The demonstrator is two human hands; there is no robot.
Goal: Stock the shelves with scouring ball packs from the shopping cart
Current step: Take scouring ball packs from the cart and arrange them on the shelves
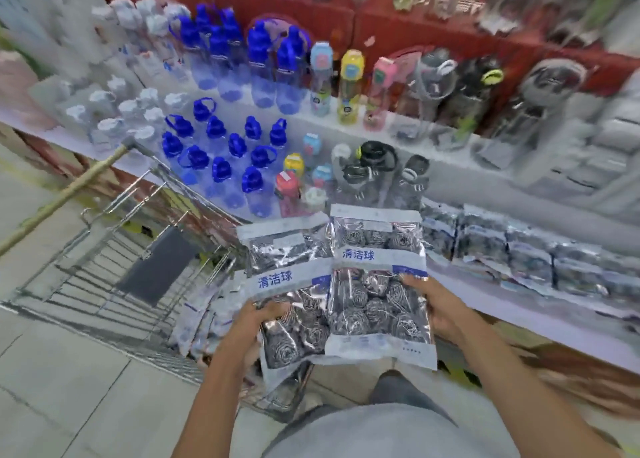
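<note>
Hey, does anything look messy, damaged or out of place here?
Nothing stands out. The left hand and right hand each hold an intact scouring ball pack: left pack, right pack. More packs lie on the lower shelf. Bottles stand upright.

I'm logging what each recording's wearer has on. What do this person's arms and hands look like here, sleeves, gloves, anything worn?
Both forearms are bare right up to the bottom edge of the picture, so no sleeve shows. The left hand and the right hand wear no gloves. No watch, bracelet or ring can be seen, though the picture is a little blurred for small items.
</note>
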